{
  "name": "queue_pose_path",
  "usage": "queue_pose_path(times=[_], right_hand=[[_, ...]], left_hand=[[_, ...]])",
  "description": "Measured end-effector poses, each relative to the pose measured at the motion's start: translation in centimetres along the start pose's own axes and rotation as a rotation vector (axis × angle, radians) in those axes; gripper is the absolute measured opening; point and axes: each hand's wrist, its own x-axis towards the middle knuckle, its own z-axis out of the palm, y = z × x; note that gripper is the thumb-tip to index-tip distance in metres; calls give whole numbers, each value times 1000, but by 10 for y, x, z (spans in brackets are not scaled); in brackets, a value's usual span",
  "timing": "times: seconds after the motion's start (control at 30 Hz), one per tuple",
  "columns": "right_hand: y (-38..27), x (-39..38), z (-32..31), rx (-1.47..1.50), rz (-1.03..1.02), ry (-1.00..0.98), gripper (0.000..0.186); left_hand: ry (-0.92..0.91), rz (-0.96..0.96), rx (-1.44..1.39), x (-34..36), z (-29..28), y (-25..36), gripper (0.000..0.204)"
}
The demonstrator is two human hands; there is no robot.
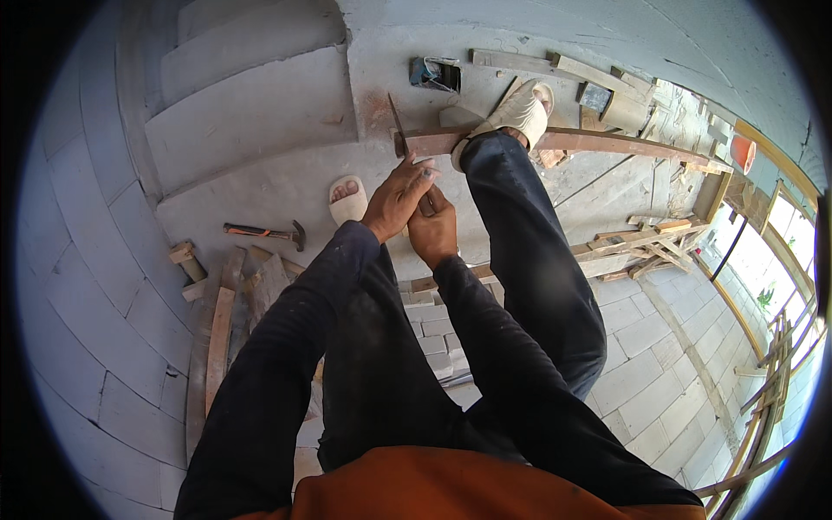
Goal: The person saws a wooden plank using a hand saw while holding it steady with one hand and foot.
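Note:
My left hand (396, 195) and my right hand (433, 230) are closed together round the handle of a saw (397, 120), which is mostly hidden by them. Its thin blade points away from me, crossing the near end of a reddish-brown timber (425, 143). My right foot in a white sandal (520, 113) presses on that timber, while my other white-sandalled foot (347, 201) stands lower, left of my hands. A claw hammer (269, 231) with a black and orange handle lies to the left.
Pale block walls (95, 277) curve along the left, beside concrete steps (243, 104) and loose planks (221, 338). Offcuts and a dark open container (425, 74) lie beyond the timber. More lumber (650, 238), an orange container (742, 154) and a bright opening with leaning poles are at the right.

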Motion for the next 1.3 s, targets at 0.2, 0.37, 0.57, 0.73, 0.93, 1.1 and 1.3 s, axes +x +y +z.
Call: queue_pose_path(times=[0.2,0.37,0.57,0.73,0.93,1.1,1.3], right_hand=[[-72,-178,-44,-143,88,21,48],[-4,-21,-22,-269,-70,-6,28],[-56,-115,-27,-258,50,-23,28],[-38,-93,-42,-257,4,-29,34],[-2,-57,-27,-138,26,-60,33],[-32,-130,-42,-188,-43,11,40],[-5,10,-19,-175,-56,-84,23]], left_hand=[[-240,184,-5,-94,24,102,23],[-28,648,365,26,7,1,18],[-79,546,267,-48,27,35,23],[-34,425,294,-27,44,35,27],[-220,49,145,0,20,11,34],[20,249,139,-58,49,59,35],[-135,29,81,50,16,-7,34]])
